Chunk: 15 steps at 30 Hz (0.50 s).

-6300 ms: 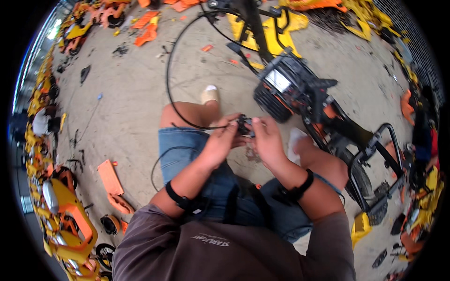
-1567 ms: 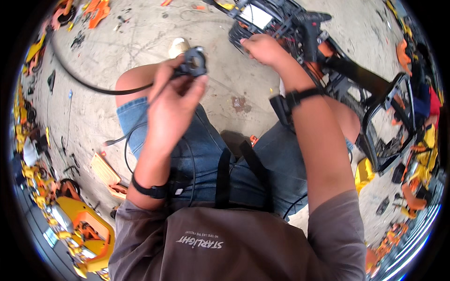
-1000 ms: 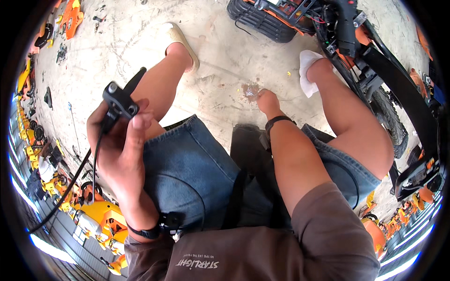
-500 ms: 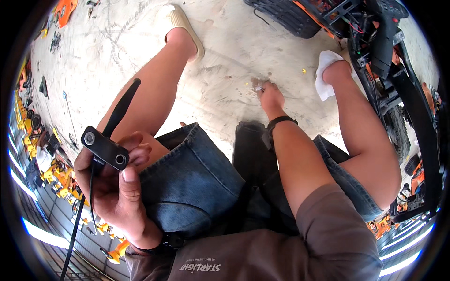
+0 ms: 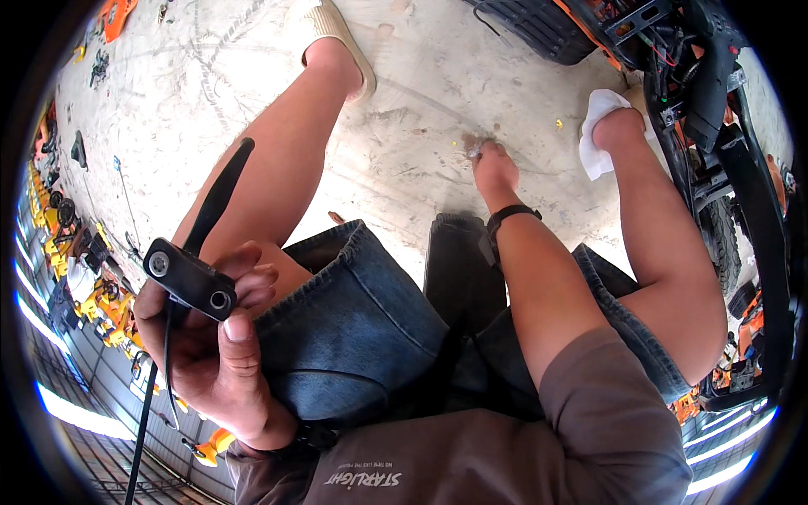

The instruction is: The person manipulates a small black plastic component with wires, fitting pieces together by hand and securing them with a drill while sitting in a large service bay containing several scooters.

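Note:
My left hand (image 5: 215, 353) is closed around a black brake lever (image 5: 217, 202), its tapered blade pointing up and away from me. The lever's housing (image 5: 189, 279) shows two round holes, and a thin black cable (image 5: 167, 362) hangs below it past my wrist. My right arm stretches down between my legs to the concrete floor (image 5: 404, 151). There my right hand (image 5: 497, 171) has its fingers drawn together at a dark wet-looking stain (image 5: 471, 145). A small pale bit shows at those fingertips, too small to name.
A black vehicle frame (image 5: 753, 210) with orange parts, wiring and a tyre (image 5: 720, 244) stands close on the right. A black ribbed footboard (image 5: 539, 29) lies at the far right. Many yellow machines (image 5: 63, 244) line the left side. A black box-like seat (image 5: 459, 261) is beneath me.
The view has shifted slightly, so the legs and floor sit further right. My right hand stays down by the stain, its fingers slightly turned. The left hand keeps hold of the brake lever.

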Each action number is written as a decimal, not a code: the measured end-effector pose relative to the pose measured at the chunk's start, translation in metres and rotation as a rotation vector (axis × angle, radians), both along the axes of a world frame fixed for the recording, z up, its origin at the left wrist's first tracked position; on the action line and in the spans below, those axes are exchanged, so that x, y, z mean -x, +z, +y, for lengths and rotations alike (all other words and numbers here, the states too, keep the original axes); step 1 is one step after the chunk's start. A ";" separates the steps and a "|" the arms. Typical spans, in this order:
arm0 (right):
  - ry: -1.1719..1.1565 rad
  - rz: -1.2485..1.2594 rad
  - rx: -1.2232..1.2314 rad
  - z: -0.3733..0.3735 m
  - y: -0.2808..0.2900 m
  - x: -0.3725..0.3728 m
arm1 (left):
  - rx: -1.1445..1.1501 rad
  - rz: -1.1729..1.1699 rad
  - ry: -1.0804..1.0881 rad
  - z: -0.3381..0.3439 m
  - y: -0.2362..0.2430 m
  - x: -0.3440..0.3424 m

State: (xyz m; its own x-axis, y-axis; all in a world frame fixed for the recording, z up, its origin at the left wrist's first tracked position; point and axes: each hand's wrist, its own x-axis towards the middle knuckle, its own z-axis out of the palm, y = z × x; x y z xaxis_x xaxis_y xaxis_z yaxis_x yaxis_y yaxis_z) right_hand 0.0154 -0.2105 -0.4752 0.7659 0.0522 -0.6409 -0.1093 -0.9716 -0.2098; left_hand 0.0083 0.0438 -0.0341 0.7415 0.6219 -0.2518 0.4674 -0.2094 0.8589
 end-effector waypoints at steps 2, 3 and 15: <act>0.022 0.016 0.002 0.000 0.001 -0.002 | 0.008 -0.002 -0.002 0.000 0.000 0.000; 0.032 0.023 0.001 0.002 0.001 -0.003 | 0.013 -0.006 -0.002 0.000 0.000 0.001; 0.070 0.078 0.081 0.006 0.019 -0.013 | 0.047 -0.018 -0.021 -0.006 0.002 -0.002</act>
State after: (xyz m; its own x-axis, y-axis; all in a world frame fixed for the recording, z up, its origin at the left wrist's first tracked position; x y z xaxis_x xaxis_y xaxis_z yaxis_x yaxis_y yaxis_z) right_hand 0.0281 -0.2046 -0.4558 0.7098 0.0498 -0.7027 -0.0535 -0.9908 -0.1243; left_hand 0.0106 0.0374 -0.0325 0.7591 0.5939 -0.2668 0.4476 -0.1785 0.8762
